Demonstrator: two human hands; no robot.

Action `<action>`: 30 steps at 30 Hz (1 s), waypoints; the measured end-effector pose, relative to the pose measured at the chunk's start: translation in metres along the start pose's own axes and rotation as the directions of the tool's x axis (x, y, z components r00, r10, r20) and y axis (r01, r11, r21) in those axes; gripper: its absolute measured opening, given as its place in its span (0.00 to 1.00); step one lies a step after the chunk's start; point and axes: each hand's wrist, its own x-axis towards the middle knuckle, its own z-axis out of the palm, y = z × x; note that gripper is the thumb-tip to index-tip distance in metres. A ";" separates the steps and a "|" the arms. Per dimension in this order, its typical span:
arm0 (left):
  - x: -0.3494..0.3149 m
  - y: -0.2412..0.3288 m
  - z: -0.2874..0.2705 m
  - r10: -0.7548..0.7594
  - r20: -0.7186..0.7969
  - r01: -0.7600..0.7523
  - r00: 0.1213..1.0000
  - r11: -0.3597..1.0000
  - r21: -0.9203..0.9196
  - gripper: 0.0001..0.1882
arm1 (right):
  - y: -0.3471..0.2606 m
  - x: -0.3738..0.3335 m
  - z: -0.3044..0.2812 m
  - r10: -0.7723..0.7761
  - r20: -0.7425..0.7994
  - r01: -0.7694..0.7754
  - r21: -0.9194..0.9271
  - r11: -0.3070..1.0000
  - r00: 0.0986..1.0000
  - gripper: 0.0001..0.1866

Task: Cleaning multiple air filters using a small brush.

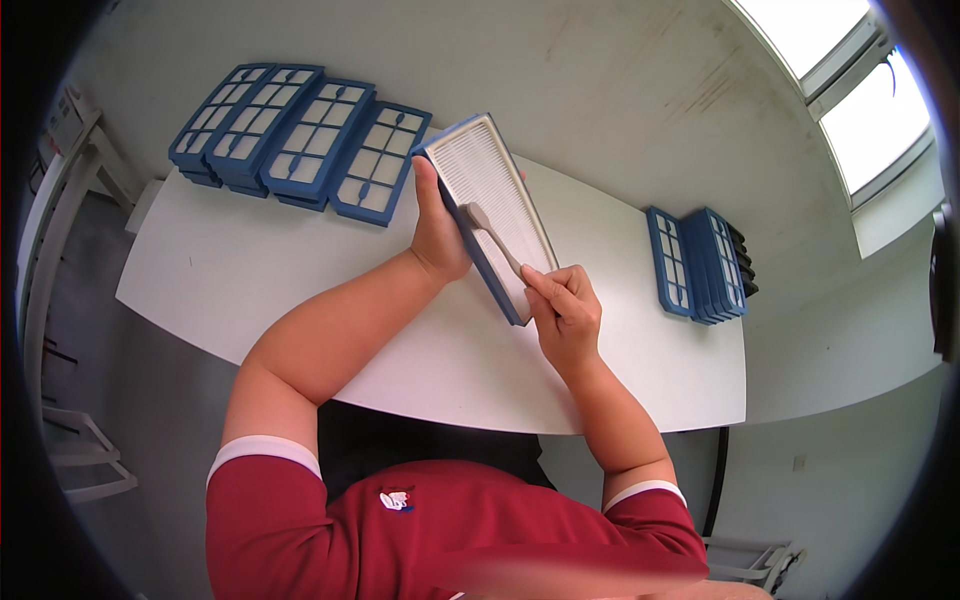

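Note:
My left hand [440, 227] grips a rectangular pleated filter [488, 165] by its left edge, thumb on the near side, and holds it tilted above the table. The filter has a blue frame and white pleats facing me. In my right hand [566, 315], a slim grey-beige brush [497, 242] is pinched between thumb and fingers. Its rounded head lies over the filter's left side, against or just above the pleats. The fingers behind the filter are mostly hidden.
On the white table [440, 370], stacks of blue-framed filters [295, 140] overlap in a row at the back left. More filters [690, 265] stand at the right edge beside some black parts [742, 258]. A wall rises behind the table, with a window [875, 110] at upper right.

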 end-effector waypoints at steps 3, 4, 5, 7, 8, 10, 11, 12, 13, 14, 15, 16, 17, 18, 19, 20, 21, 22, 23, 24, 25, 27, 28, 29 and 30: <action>0.001 0.001 0.003 0.002 -0.018 -0.003 1.000 0.999 -0.053 0.52 | 0.009 0.001 -0.001 0.019 -0.030 -0.020 -0.030 0.999 0.999 0.16; 0.000 0.001 0.004 0.006 -0.011 -0.006 1.000 0.999 -0.037 0.52 | 0.012 0.001 -0.001 0.021 -0.031 -0.022 -0.030 0.999 0.999 0.16; 0.000 0.001 0.004 0.009 -0.004 -0.010 1.000 1.000 -0.021 0.52 | 0.014 0.002 -0.001 0.023 -0.041 -0.024 -0.038 0.999 0.999 0.16; 0.000 0.001 0.004 0.007 -0.001 -0.007 1.000 1.000 -0.014 0.52 | 0.016 0.003 -0.002 0.025 -0.051 -0.028 -0.046 0.999 0.998 0.16; 0.000 0.001 0.004 0.005 0.001 -0.005 1.000 1.000 -0.006 0.52 | 0.014 0.004 -0.004 0.036 -0.052 -0.039 -0.046 0.998 0.998 0.15; -0.001 0.001 0.005 0.007 0.019 -0.006 1.000 1.000 -0.014 0.52 | 0.016 0.005 -0.007 0.048 -0.055 -0.051 -0.047 0.998 0.997 0.15; -0.001 0.001 0.005 0.008 0.037 -0.007 0.999 1.000 -0.022 0.52 | 0.019 0.006 -0.008 0.071 -0.086 -0.076 -0.057 0.996 0.994 0.14; -0.001 0.001 0.007 0.007 0.039 -0.006 0.999 1.000 -0.022 0.52 | 0.022 0.007 -0.010 0.092 -0.117 -0.100 -0.065 0.993 0.989 0.14; -0.002 0.001 0.009 0.001 0.046 0.000 0.999 0.999 -0.032 0.52 | 0.025 0.006 -0.010 0.147 -0.123 -0.155 -0.051 0.987 0.981 0.14; -0.002 0.001 0.010 -0.004 0.053 0.006 0.999 0.999 -0.041 0.52 | 0.027 0.006 -0.010 0.147 -0.123 -0.154 -0.051 0.987 0.981 0.14; -0.002 0.001 0.010 -0.004 0.054 0.006 0.999 0.999 -0.042 0.52 | 0.029 0.006 -0.010 0.139 -0.128 -0.147 -0.055 0.988 0.982 0.14; -0.002 0.000 0.009 -0.001 0.056 0.004 0.998 0.998 -0.057 0.52 | 0.029 0.006 -0.010 0.131 -0.132 -0.140 -0.059 0.988 0.983 0.14; -0.001 0.000 0.008 0.002 0.059 0.003 0.998 0.997 -0.072 0.52 | 0.028 0.007 -0.010 0.130 -0.132 -0.139 -0.060 0.988 0.983 0.14; -0.001 0.000 0.007 0.003 0.059 0.002 0.998 0.997 -0.073 0.52 | 0.027 0.007 -0.009 0.136 -0.132 -0.144 -0.053 0.988 0.982 0.14; -0.001 0.001 0.006 0.009 0.062 -0.006 0.998 0.998 -0.056 0.52 | 0.025 0.007 -0.008 0.141 -0.132 -0.148 -0.045 0.988 0.981 0.14; -0.001 0.002 0.006 0.016 0.066 -0.014 0.998 0.999 -0.040 0.52 | 0.023 0.007 -0.008 0.139 -0.131 -0.146 -0.044 0.988 0.982 0.14; -0.001 0.003 0.007 0.018 0.065 -0.016 0.998 0.999 -0.040 0.52 | 0.021 0.006 -0.008 0.112 -0.117 -0.119 -0.048 0.992 0.987 0.14; -0.001 0.004 0.009 0.036 0.033 -0.035 0.999 0.999 -0.039 0.52 | 0.019 0.006 -0.007 0.084 -0.102 -0.089 -0.051 0.995 0.991 0.15; 0.000 0.005 0.010 0.055 0.000 -0.054 0.999 0.998 -0.038 0.51 | 0.017 0.004 -0.006 0.081 -0.100 -0.086 -0.049 0.995 0.992 0.15; 0.000 0.006 0.008 0.058 -0.001 -0.058 0.998 0.998 -0.037 0.51 | 0.015 0.003 -0.005 0.048 -0.073 -0.050 -0.027 0.998 0.996 0.15; 0.002 0.007 0.005 0.064 -0.038 -0.066 0.997 0.997 -0.043 0.51 | 0.013 0.001 -0.003 0.016 -0.047 -0.016 -0.007 1.000 0.999 0.16; 0.004 0.009 0.002 0.070 -0.074 -0.074 0.995 0.996 -0.050 0.51 | 0.007 -0.003 0.001 0.033 -0.012 -0.032 0.044 0.999 0.999 0.16; 0.004 0.010 0.002 0.074 -0.096 -0.078 0.993 0.996 -0.040 0.51 | 0.005 -0.003 0.002 0.048 0.025 -0.050 0.095 0.994 0.999 0.16; 0.004 0.011 0.002 0.077 -0.119 -0.082 0.990 0.996 -0.030 0.51 | 0.003 -0.001 0.002 0.042 0.033 -0.045 0.083 0.996 0.999 0.16; 0.005 0.011 0.001 0.078 -0.119 -0.082 0.990 0.996 -0.029 0.51 | 0.004 0.000 0.002 0.042 0.032 -0.044 0.084 0.996 0.999 0.16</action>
